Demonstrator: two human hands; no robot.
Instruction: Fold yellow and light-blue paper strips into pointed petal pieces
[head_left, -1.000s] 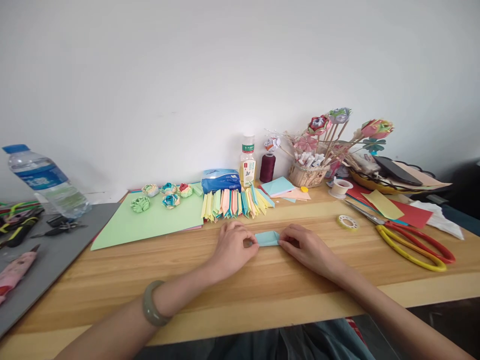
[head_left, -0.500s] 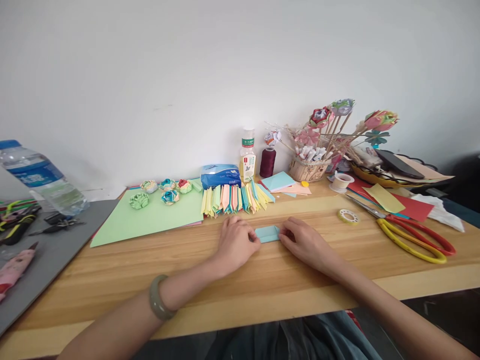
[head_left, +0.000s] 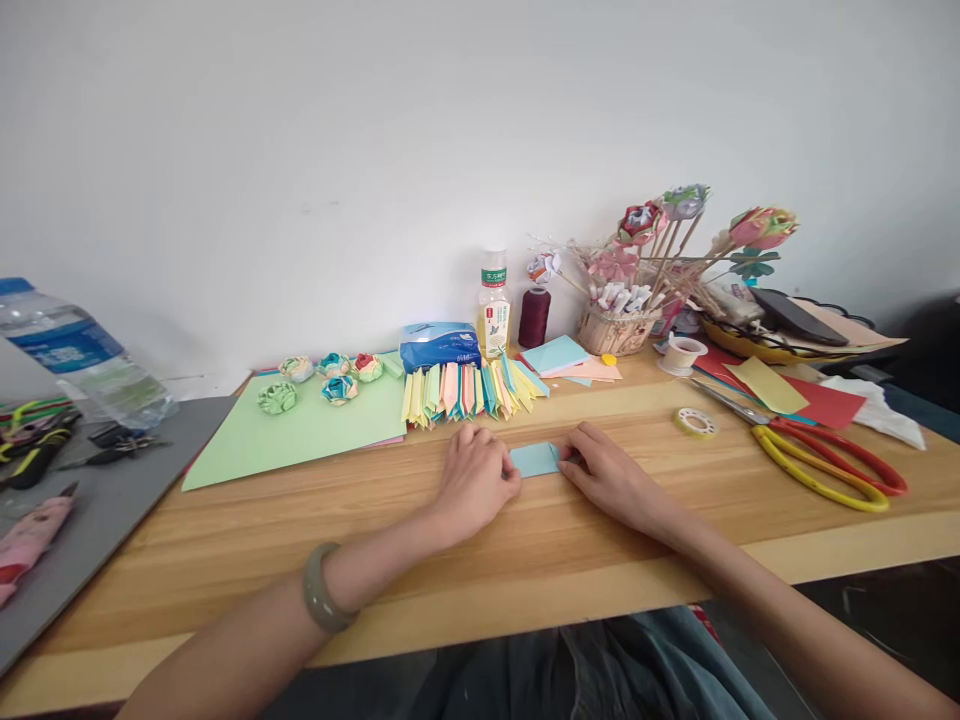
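A small folded piece of light blue paper [head_left: 535, 460] lies on the wooden table between my two hands. My left hand [head_left: 478, 478] pinches its left end, fingers curled, with a jade-coloured bangle on that wrist. At the right end, my right hand [head_left: 602, 470] grips a folded corner between thumb and fingers. Just beyond my hands stands a row of folded paper strips [head_left: 465, 393] in yellow, green, pink and blue. My fingers cover both ends of the blue paper.
Folded paper flowers [head_left: 339, 389] rest on green sheets [head_left: 300, 440] to the left. Scissors [head_left: 817, 455] and a tape roll [head_left: 695, 422] lie right. Behind are a tissue pack [head_left: 439, 345], a bottle [head_left: 494, 310], a thread spool [head_left: 534, 318] and a flower basket [head_left: 616, 332]. A water bottle [head_left: 90, 355] leans far left.
The blue paper now lies flatter, its upper face smooth where a raised lengthwise fold showed before. Both hands stay at its ends, and the view has shifted slightly.
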